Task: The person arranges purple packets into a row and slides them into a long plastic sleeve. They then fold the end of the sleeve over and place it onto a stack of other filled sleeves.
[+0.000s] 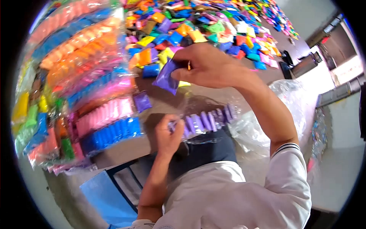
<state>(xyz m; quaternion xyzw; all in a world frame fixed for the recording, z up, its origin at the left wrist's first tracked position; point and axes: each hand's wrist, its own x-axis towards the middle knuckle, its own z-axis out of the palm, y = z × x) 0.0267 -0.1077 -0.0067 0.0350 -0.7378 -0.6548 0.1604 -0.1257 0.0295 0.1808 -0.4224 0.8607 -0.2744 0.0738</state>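
- Pinching one purple packet (166, 80) in the right hand (207, 65), grip closed, lifted beyond the clear bag (202, 141).
- Curling the left hand (167, 134) closed at the left end of the clear bag.
- Judging the step: handling packets singly while steadying the bag; calling, most likely, for a firm left grip and a light right pinch.
- Seeing a row of purple packets (207, 121) inside the bag, several, too blurred to count exactly.
- Counting one loose purple packet on the desk (162, 101), left of the bag.
- Farther left of it, many bagged rows (105, 112), overlapping, beyond exact count.
- Beyond it, a mixed-colour pile (183, 28), uncountable.
- Right of it, crumpled clear plastic (284, 110).
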